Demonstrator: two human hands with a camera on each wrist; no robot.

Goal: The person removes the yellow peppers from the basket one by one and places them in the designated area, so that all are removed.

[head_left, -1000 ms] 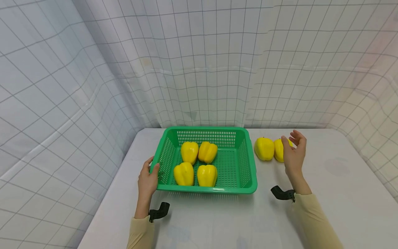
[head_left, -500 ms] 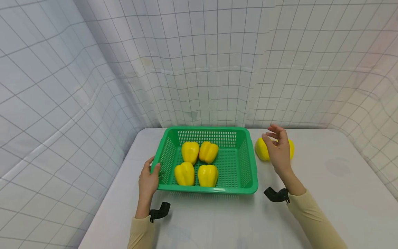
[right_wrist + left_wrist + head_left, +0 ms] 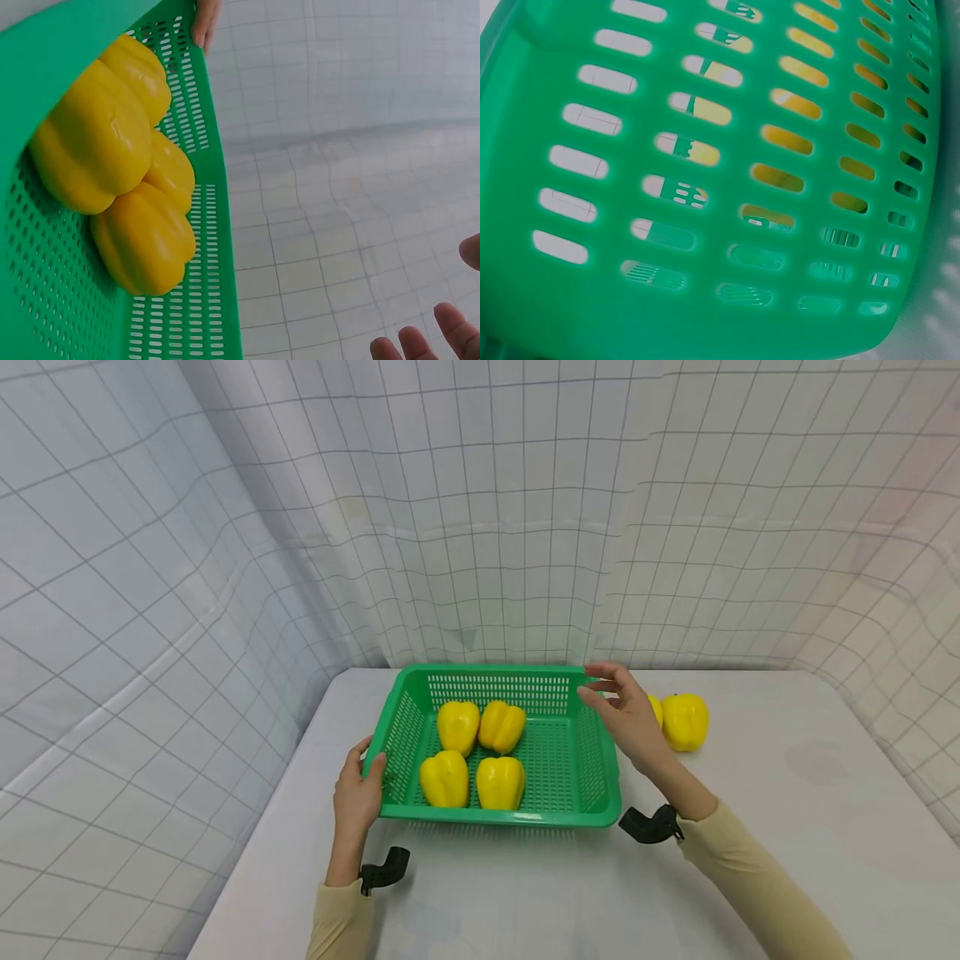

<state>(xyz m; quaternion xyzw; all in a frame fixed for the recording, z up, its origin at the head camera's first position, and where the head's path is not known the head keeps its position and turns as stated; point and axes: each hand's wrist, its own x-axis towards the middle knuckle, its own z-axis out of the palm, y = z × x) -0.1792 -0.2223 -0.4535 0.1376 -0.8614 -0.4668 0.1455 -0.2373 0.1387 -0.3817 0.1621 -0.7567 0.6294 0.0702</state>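
A green plastic basket (image 3: 551, 818) holds several yellow bell peppers (image 3: 458, 727) on its left side. My left hand (image 3: 357, 797) grips the basket's left rim, thumb inside and fingers outside. In the left wrist view, the slotted basket wall (image 3: 705, 315) fills the frame, with yellow showing through the slots. Over the basket's right rim hovers my right hand (image 3: 632, 722), its fingers loosely bent and nothing between them. Its fingertips (image 3: 450, 319) appear at the lower right of the right wrist view, apart from the peppers (image 3: 142, 240).
Right of the basket, two more yellow bell peppers (image 3: 686, 722) lie on the white table (image 3: 772, 827); the right hand partly hides one. A white grid-patterned curtain (image 3: 517, 527) hangs behind and along both sides.
My right hand has moved left, from over the two loose peppers to the basket's right rim. The left hand, the basket and the peppers stay in place.
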